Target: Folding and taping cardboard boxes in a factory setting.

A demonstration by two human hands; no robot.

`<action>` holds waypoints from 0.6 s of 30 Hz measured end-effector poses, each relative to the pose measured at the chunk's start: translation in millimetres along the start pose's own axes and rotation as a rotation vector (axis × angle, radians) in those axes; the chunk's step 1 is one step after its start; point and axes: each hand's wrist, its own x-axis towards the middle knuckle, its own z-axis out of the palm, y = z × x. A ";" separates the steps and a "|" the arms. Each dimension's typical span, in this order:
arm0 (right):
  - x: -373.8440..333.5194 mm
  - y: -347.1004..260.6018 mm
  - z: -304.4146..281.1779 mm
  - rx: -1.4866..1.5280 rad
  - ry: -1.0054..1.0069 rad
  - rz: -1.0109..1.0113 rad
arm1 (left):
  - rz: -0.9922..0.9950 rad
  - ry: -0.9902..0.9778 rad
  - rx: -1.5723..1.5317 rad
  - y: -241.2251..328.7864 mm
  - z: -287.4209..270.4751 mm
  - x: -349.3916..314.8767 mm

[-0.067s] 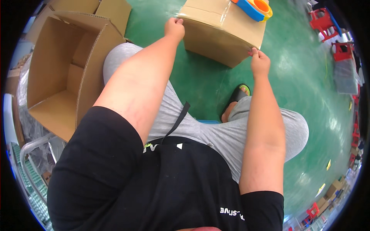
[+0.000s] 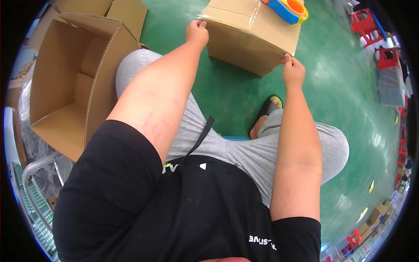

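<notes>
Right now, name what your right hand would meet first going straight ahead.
The right hand would likely meet the cardboard box, at its near right corner; it seems to be pinching there, though depth is unclear.

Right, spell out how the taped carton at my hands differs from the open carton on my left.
The taped carton has its top covered over, while the open carton shows its hollow inside.
The taped carton has the left hand and right hand at its near corners; neither hand touches the open carton.
Both are plain brown cardboard.
</notes>
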 end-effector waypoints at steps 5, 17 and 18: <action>-4.1 -9.9 2.8 -0.126 0.179 -0.126 | -0.007 0.052 -0.053 2.9 3.4 0.2; 12.7 86.2 8.0 -0.256 0.144 0.452 | -0.635 0.029 -0.286 -37.2 33.2 14.4; 22.5 81.5 7.7 -0.392 -0.138 0.304 | -0.729 -0.062 -0.208 -47.9 35.2 20.1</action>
